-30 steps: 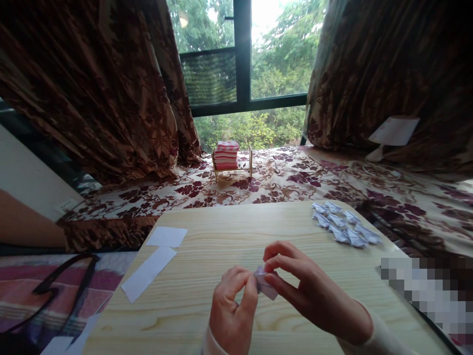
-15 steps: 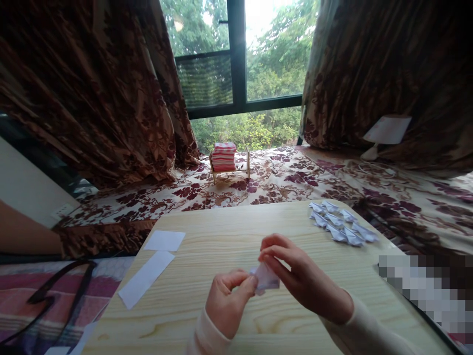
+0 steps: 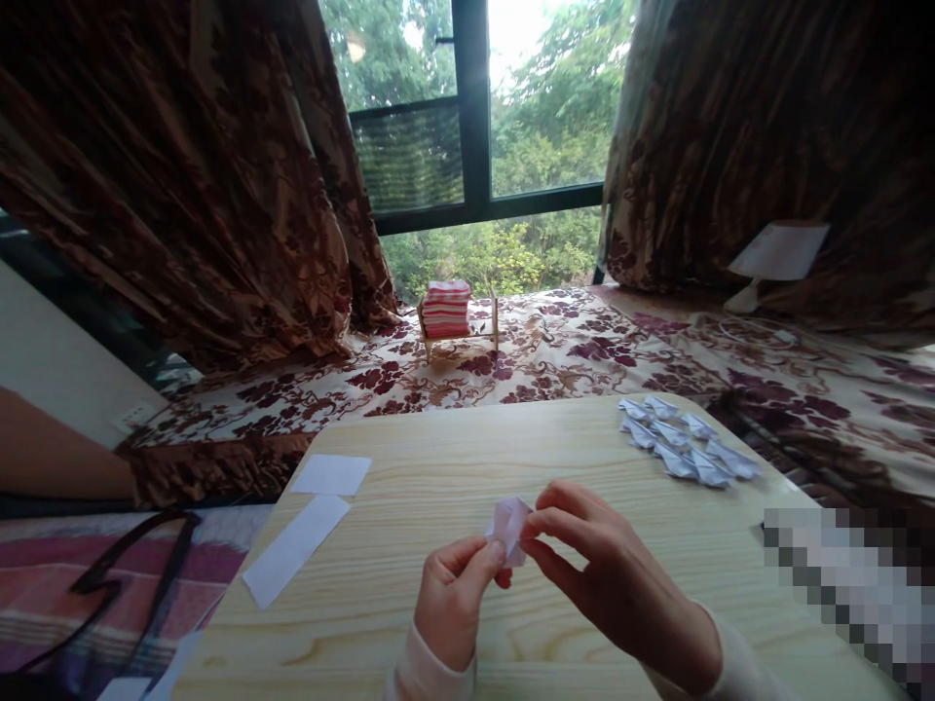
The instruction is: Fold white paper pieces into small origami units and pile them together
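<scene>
A small folded piece of pale paper (image 3: 509,524) is held up above the light wooden table (image 3: 438,584). My left hand (image 3: 451,608) pinches its lower left edge between thumb and fingers. From the right, my right hand (image 3: 620,584) pinches its right side with thumb and forefinger. Both hands are closed on the paper, a little above the table's near middle.
A pile of several folded paper pieces (image 3: 687,446) lies at the table's far right. Two white paper strips (image 3: 296,548) (image 3: 331,474) lie at its left. A small wooden rack with striped cloth (image 3: 449,312) stands on the floral cover (image 3: 555,350) before the window.
The folded paper has been turned and lifted between my fingers, now standing more upright. Both hands shifted slightly; the view moved a little.
</scene>
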Available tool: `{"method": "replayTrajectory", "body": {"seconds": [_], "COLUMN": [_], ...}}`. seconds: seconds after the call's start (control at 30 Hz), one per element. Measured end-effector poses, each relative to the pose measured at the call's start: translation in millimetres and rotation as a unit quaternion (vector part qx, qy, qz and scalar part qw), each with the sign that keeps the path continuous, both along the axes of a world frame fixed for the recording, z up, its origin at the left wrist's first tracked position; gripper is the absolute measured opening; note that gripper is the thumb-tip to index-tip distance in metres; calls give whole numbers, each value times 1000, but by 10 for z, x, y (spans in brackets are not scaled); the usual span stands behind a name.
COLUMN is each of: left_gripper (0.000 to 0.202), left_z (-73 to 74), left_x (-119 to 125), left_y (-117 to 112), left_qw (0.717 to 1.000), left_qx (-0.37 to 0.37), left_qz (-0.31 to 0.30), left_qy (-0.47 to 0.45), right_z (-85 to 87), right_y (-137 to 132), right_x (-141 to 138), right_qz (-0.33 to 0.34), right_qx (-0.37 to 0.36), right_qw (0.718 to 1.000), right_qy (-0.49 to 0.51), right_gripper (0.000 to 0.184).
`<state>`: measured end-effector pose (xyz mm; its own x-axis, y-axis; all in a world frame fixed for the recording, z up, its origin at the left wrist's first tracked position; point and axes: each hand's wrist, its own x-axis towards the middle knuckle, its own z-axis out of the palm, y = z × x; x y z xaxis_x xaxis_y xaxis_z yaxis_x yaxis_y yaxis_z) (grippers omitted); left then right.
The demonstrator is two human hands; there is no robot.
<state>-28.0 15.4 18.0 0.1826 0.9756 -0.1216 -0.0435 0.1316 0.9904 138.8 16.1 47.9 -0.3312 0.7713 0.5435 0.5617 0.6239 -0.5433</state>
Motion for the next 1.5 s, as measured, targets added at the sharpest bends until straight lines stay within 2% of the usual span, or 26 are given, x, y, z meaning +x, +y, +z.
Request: {"method": "replayTrajectory", "body": {"seconds": [0.23, 0.47, 0.63, 0.77, 0.93, 1.07, 1.23, 1.5], "left_gripper": [35, 32, 35, 34, 32, 34, 32, 31], "left_z": [137, 171, 135, 70, 103, 175, 205, 239], "left_x": [-5, 17, -2, -29, -13, 12, 7, 31], "left_y": [-18, -45, 6, 35, 20, 5, -15, -100], "left_qw": [999, 995, 997, 996, 995, 994, 993, 991], "left_qx": [22, 47, 13, -7, -22, -17, -4, 36], "left_qz": [-17, -33, -46, -70, -81, -86, -89, -82], "left_qy": [47, 78, 68, 47, 48, 61, 74, 99], "right_z": [21, 5, 50, 72, 55, 49, 28, 16], "right_y": [-27, -56, -64, -65, -59, -53, -54, -57], "right_x": [-20, -46, -59, -18, 60, 41, -29, -45], "right_qz": [-11, -49, -33, -9, 22, 30, 23, 3], "right_qx": [-10, -4, 55, 88, 30, 6, 3, -31], "right_qw": [1000, 998, 994, 993, 997, 999, 999, 998], "right_qy": [-15, -29, -86, -82, -62, -43, -23, -52], "right_gripper": [10, 14, 16, 16, 11, 15, 17, 16]}}
